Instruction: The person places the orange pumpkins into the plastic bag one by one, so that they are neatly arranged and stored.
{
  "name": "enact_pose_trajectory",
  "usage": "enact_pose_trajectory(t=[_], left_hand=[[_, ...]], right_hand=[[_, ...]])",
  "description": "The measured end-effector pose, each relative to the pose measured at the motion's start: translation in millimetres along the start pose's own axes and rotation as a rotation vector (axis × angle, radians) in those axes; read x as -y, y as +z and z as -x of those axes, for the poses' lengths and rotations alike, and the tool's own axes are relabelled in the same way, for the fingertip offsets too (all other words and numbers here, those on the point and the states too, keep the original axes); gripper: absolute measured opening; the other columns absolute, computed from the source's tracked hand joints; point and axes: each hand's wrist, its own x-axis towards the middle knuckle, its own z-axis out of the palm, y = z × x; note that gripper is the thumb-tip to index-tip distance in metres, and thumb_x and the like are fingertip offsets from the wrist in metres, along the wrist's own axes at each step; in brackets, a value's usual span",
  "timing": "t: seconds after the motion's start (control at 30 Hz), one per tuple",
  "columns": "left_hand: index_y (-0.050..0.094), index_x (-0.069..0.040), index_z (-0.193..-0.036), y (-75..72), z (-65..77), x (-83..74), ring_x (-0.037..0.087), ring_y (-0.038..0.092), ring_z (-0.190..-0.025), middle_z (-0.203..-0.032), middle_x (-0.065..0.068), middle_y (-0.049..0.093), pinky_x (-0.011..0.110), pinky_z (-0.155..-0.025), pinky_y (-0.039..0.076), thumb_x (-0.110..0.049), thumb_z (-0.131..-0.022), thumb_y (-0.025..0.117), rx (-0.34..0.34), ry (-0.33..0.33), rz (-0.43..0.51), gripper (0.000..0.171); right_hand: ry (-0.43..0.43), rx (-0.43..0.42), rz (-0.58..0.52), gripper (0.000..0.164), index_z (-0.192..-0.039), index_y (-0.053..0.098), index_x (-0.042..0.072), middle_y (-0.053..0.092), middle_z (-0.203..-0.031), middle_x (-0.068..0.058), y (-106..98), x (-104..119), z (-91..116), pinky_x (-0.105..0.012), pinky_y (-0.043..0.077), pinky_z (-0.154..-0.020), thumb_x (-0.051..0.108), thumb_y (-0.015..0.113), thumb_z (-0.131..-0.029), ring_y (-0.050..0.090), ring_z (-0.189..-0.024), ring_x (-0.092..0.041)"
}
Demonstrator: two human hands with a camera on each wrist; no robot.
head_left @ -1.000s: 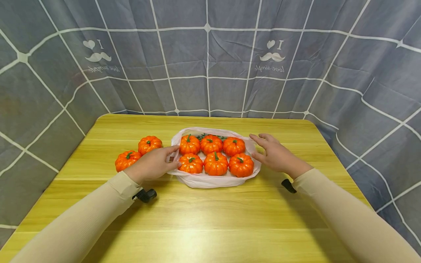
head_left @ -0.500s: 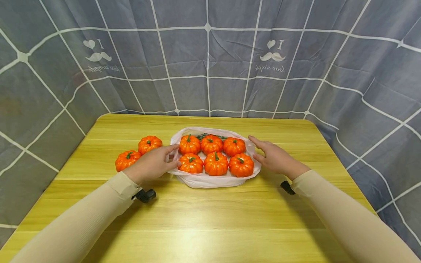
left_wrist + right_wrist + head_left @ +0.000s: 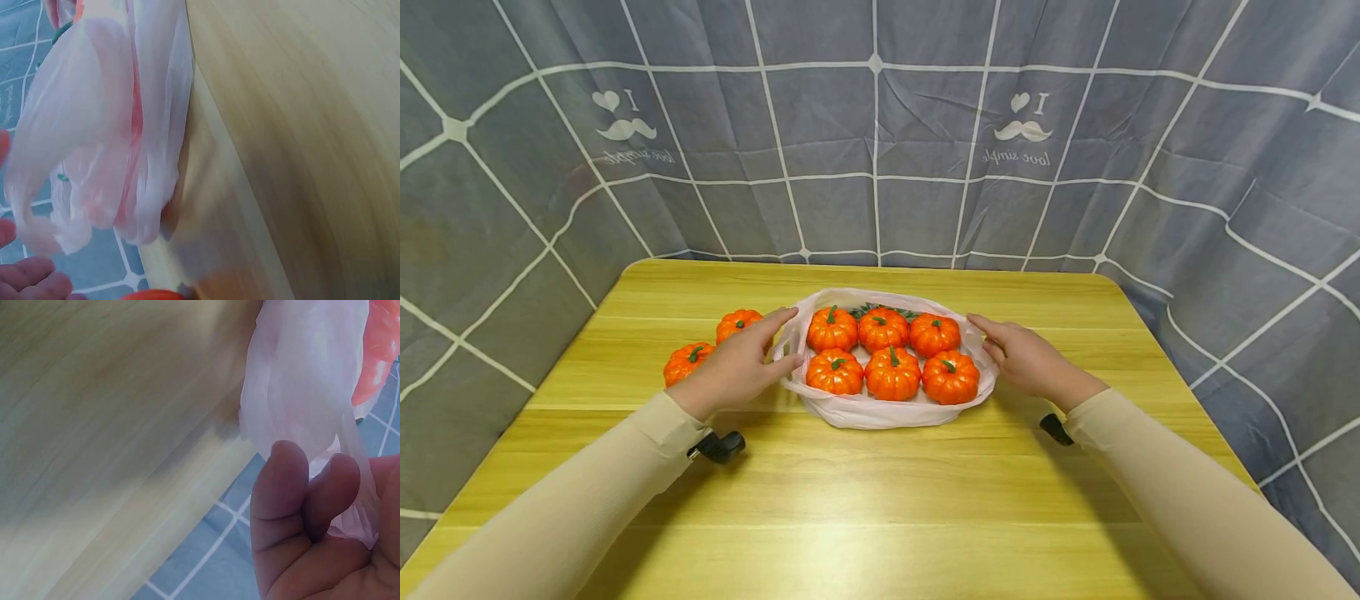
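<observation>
A thin pale-pink plastic bag (image 3: 880, 417) sits with its mouth spread at the middle of the table, several small orange pumpkins (image 3: 891, 373) arranged in two rows inside it. My left hand (image 3: 733, 362) is just left of the bag, thumb and fingers spread apart around nothing. In the left wrist view the bag's loose handle (image 3: 37, 187) droops near those fingertips (image 3: 44, 281). On the other side, my right hand (image 3: 1026, 354) holds the bag's right edge. The right wrist view shows its curled fingers (image 3: 281, 487) with a strip of plastic running into the palm.
Two loose pumpkins (image 3: 685, 362) lie on the wooden table (image 3: 880, 508) to the left, partly behind my left hand. A grey curtain (image 3: 925, 125) with white grid lines surrounds the table's back and sides.
My left hand has drawn back leftward from the bag's left edge and its fingers have spread. The right hand has shifted slightly inward and its fingers have closed on the bag's edge.
</observation>
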Motion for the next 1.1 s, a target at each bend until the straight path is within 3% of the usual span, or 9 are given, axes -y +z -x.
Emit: enact_pose_trajectory(t=[0.2,0.37,0.5,0.6,0.73,0.97,1.1], left_hand=[[0.022,-0.011,-0.169,-11.5,4.1,8.4,0.044,0.021,-0.16,-0.174,0.017,0.023,0.064,-0.126,0.022,-0.042,-0.103,0.066,-0.052,0.0,-0.033,0.085],[0.023,-0.009,-0.168,-24.5,9.5,21.1,0.048,0.014,-0.161,-0.174,0.02,0.022,0.067,-0.126,0.017,-0.049,-0.103,0.064,-0.079,-0.044,-0.047,0.087],[0.019,-0.009,-0.169,-34.3,15.9,37.7,0.051,0.011,-0.16,-0.174,0.023,0.017,0.071,-0.124,0.015,-0.053,-0.103,0.063,-0.059,-0.115,-0.073,0.091],[0.017,-0.007,-0.169,-40.4,21.7,52.7,0.055,0.008,-0.159,-0.174,0.027,0.013,0.074,-0.122,0.013,-0.052,-0.102,0.064,-0.039,-0.151,-0.086,0.093],[0.016,-0.004,-0.168,-46.8,30.4,71.8,0.058,0.004,-0.157,-0.172,0.032,0.011,0.076,-0.121,0.013,-0.054,-0.1,0.066,-0.013,-0.178,-0.083,0.098],[0.023,0.005,-0.164,-46.0,41.2,93.1,0.061,0.021,-0.152,-0.167,0.039,0.019,0.074,-0.119,0.023,-0.053,-0.095,0.074,0.035,-0.164,-0.058,0.104],[0.024,0.005,-0.164,-42.4,44.7,98.2,0.058,0.029,-0.15,-0.166,0.036,0.025,0.072,-0.118,0.027,-0.054,-0.094,0.075,0.066,-0.164,-0.032,0.105]], right_hand=[[0.013,-0.014,0.001,0.054,-0.164,0.038,0.009,0.057,-0.148,-0.03,1.6,-1.3,-0.4,-0.063,0.043,-0.113,0.012,0.048,-0.111,0.057,-0.133,-0.048],[0.016,-0.032,0.0,0.053,-0.162,0.04,0.007,0.058,-0.147,-0.029,2.1,-0.1,-1.3,-0.062,0.045,-0.111,0.012,0.05,-0.11,0.058,-0.131,-0.047],[0.031,-0.039,-0.014,0.056,-0.161,0.042,0.006,0.068,-0.121,-0.024,2.4,1.8,-2.8,-0.05,0.055,-0.091,0.016,0.058,-0.108,0.064,-0.101,-0.036],[0.044,-0.042,-0.035,0.059,-0.16,0.044,0.005,0.066,-0.102,-0.017,2.9,2.2,-4.1,-0.038,0.05,-0.073,0.017,0.063,-0.105,0.057,-0.081,-0.026],[0.063,-0.051,-0.075,0.057,-0.158,0.047,0.005,0.067,-0.1,-0.015,3.7,1.5,-4.3,-0.031,0.047,-0.067,0.015,0.064,-0.105,0.055,-0.076,-0.021],[0.11,-0.063,-0.215,0.053,-0.157,0.049,0.006,0.066,-0.105,-0.017,3.9,-1.4,-2.2,-0.028,0.049,-0.058,0.015,0.062,-0.107,0.056,-0.063,-0.016],[0.123,-0.057,-0.285,0.056,-0.158,0.047,0.007,0.065,-0.108,-0.017,3.7,-3.1,-1.9,-0.026,0.051,-0.06,0.015,0.064,-0.106,0.06,-0.069,-0.021]])
